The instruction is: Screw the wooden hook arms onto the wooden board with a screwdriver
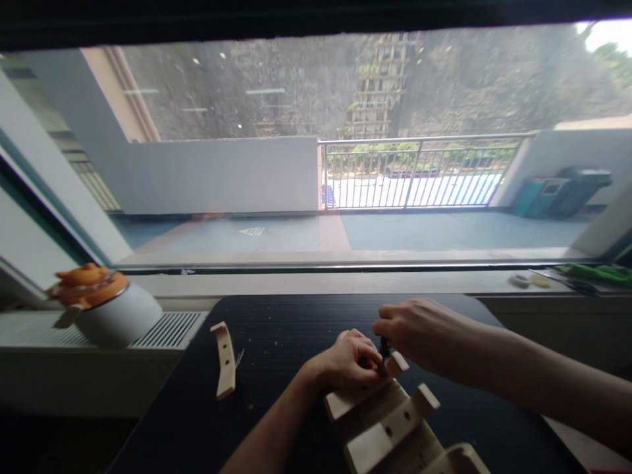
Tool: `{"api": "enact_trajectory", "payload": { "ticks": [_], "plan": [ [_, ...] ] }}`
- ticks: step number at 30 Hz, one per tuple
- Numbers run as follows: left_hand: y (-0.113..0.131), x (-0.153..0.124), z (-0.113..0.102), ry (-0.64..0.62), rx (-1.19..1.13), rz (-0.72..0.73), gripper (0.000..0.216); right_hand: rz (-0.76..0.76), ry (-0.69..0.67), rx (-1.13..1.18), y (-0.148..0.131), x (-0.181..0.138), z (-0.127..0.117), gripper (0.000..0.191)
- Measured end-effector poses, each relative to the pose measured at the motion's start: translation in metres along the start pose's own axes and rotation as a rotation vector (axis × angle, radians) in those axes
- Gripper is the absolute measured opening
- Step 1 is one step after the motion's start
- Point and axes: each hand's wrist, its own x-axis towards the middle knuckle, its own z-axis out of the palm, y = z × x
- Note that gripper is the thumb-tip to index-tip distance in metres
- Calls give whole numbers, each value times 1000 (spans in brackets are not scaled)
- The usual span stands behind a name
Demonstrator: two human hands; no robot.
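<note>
A pale wooden assembly [395, 428] with pegs and drilled holes lies on the black table [276, 329] near the front edge. My left hand [345, 361] is closed around the top end of the assembly. My right hand [419, 332] is pinched on a small dark tool or screw [384, 352] that stands against the wood between the two hands. What exactly the dark piece is I cannot make out.
A loose curved wooden piece [226, 359] lies to the left on the table. A white pot with an orange lid [106, 306] sits on the sill at the left. Green items [597, 273] lie on the ledge at the right. A large window fills the background.
</note>
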Motion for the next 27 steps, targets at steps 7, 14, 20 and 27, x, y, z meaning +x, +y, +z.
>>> {"api": "enact_trajectory", "payload": {
  "ticks": [7, 14, 20, 27],
  "plan": [
    [0, 1, 2, 14, 11, -1, 18, 17, -42, -71, -1, -1, -2, 15],
    [4, 0, 1, 26, 23, -5, 18, 59, 28, -27, 2, -3, -3, 10],
    [7, 0, 0, 28, 26, -15, 19, 9, 51, 50, 7, -6, -5, 15],
    [8, 0, 1, 60, 17, 5, 18, 41, 62, 67, 9, 1, 2, 14]
  ]
}}
